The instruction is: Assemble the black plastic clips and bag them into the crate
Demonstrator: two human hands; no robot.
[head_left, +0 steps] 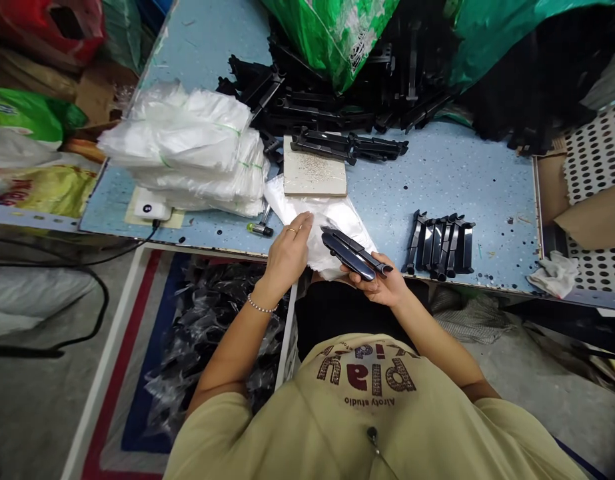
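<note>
My right hand (380, 280) is wrapped round the lower end of a glossy black plastic part (352, 255), which slants up to the left. Just left of it, my left hand (291, 250) pinches the edge of a thin clear plastic bag (320, 230). Flat white bags (350, 217) lie on the table beneath both hands. Behind them is a cream board (314, 170) with small crumbs on it and black parts (350, 145) across its back edge. Several similar black parts (440, 245) stand in a row to the right.
Bundled clear bags (187, 140) are stacked at the left of the blue table (387, 193). A green-handled tool (260, 229) and white device (150, 204) lie near the front edge. Black parts and green bags (337, 37) fill the back. A bin of bagged parts (207, 333) sits below left.
</note>
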